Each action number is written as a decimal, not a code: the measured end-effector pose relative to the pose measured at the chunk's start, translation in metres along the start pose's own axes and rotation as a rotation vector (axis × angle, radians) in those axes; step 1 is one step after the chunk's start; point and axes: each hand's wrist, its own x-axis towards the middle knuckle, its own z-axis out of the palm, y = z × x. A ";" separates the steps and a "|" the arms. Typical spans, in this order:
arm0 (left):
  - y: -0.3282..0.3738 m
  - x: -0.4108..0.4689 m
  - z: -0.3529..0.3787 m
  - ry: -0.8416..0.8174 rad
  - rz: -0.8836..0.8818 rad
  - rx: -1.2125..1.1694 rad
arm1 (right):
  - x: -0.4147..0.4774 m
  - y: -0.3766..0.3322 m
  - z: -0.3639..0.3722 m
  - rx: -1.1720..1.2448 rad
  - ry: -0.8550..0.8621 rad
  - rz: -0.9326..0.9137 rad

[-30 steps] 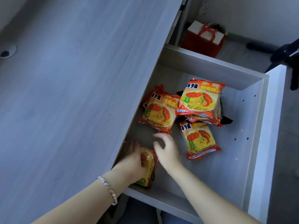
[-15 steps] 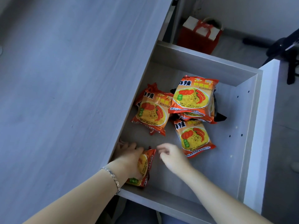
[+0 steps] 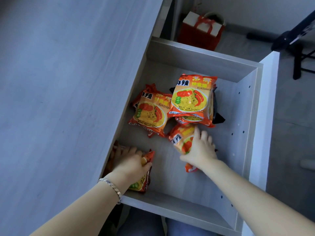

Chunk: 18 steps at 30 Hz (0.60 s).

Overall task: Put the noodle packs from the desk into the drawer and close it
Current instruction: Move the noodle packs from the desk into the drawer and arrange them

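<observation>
Worktop (image 3: 59, 82) lay bare at left, its edge overhanging the open drawer (image 3: 192, 53). Left hand (image 3: 131, 164), grip closed on a noodle pack (image 3: 142, 182) at the drawer's near-left corner, partly under the worktop edge; right hand (image 3: 201, 150) pressed fingers-spread on another pack (image 3: 180, 138), grip not closed. Two stacked packs (image 3: 192, 97) lay beyond; red gift bag (image 3: 202, 29) stood on the floor behind the drawer.

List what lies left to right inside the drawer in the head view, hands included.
Left hand on a noodle pack → flat pack → right hand on another pack.
</observation>
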 end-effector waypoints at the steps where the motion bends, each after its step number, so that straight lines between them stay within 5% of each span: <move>1: 0.000 -0.001 0.001 0.014 0.005 -0.009 | -0.010 0.006 0.003 -0.042 -0.056 -0.111; 4: 0.000 -0.002 0.001 0.034 0.017 0.010 | -0.037 0.013 0.016 -0.164 -0.242 -0.368; 9: 0.000 -0.003 0.000 0.017 0.021 0.031 | -0.052 -0.007 0.043 -0.096 -0.342 -0.515; 15: 0.005 -0.005 -0.004 -0.076 -0.023 0.086 | -0.054 -0.015 0.050 0.209 -0.401 -0.332; 18: 0.013 -0.001 -0.018 -0.041 -0.152 -0.374 | -0.045 -0.014 0.035 0.328 -0.508 -0.271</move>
